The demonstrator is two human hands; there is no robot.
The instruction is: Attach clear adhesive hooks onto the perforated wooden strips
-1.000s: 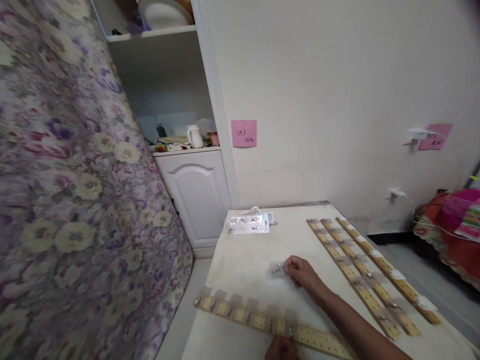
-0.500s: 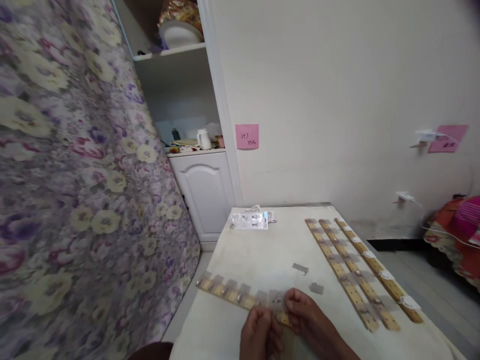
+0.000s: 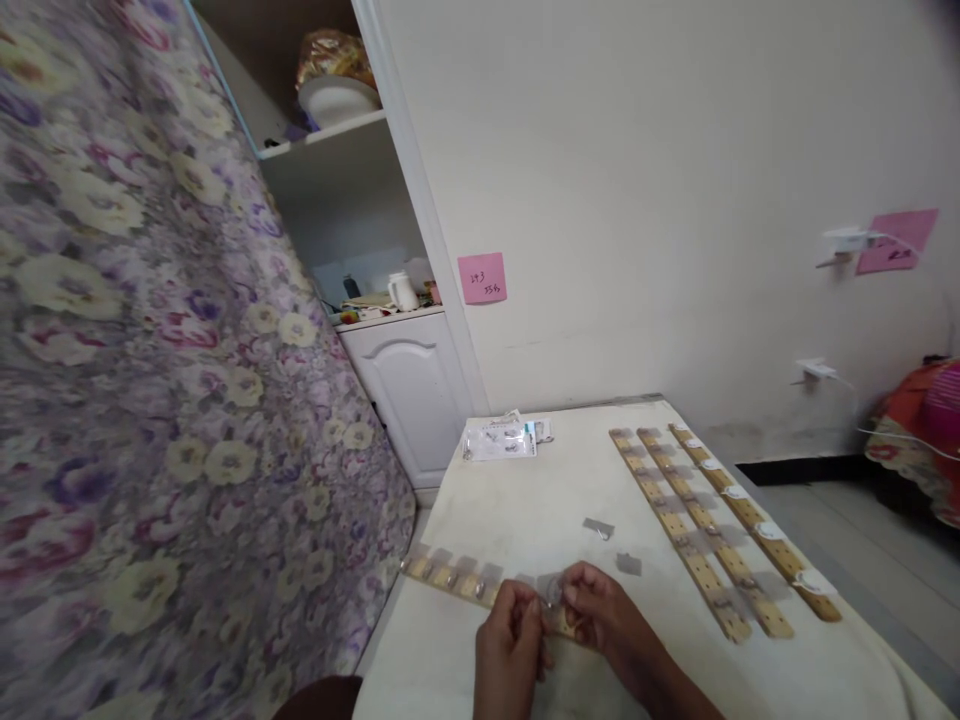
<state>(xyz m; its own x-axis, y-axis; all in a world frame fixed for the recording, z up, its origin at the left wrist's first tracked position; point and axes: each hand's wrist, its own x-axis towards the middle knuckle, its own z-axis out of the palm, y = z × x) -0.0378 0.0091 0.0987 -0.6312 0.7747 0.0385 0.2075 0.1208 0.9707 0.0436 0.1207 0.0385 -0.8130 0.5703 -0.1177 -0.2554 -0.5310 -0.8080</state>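
Note:
A narrow wooden strip with holes, small metal pieces and greyish see-through tabs lies across the near part of the table. My left hand is closed at its right part, with thumb and fingertips pinched together. Close by on the right, my right hand pinches the edge of a small clear, shiny piece above the strip. Whether the left fingertips grip anything is too small to tell. Just beyond the hands lie two loose grey tabs, a farther one and a nearer one.
Three more wooden strips lie side by side on the right; the outermost strip carries white round pieces. Clear packaging sits at the table's far left. A flowered curtain hangs left, near a white cabinet.
The camera view has tilted slightly. My hands have stayed over the strip's right part, and the right hand has risen a little with the clear piece at its fingertips.

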